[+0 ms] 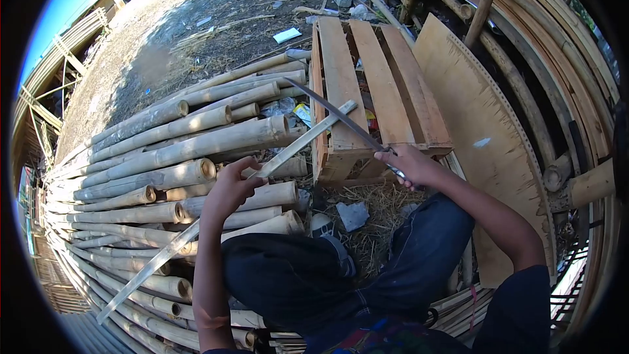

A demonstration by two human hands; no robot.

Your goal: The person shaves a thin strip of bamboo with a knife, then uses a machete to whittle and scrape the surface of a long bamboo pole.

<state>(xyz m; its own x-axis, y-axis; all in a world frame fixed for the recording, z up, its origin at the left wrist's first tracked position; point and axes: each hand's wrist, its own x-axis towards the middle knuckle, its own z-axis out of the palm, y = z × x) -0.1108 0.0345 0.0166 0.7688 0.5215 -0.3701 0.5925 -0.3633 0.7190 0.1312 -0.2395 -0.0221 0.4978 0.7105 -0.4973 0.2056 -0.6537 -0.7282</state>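
A long, pale bamboo strip (298, 147) slants across the view from the lower left, its far end over the near left corner of a wooden crate (383, 101). My left hand (229, 187) is closed on the strip around its middle, fingers curled at its edge. In my right hand (409, 165) is the handle of a machete (337, 115). Its long dark blade points up and left, crossing the strip near the strip's far end, above the crate's slats. The right fingers are wrapped round the handle.
Cut bamboo poles (216, 144) lie stacked on the left, their ends towards me. A curved plywood sheet (485, 157) leans right of the crate, with more bamboo (524, 85) behind it. Between my legs, a grey stone (354, 215) sits on straw-covered ground.
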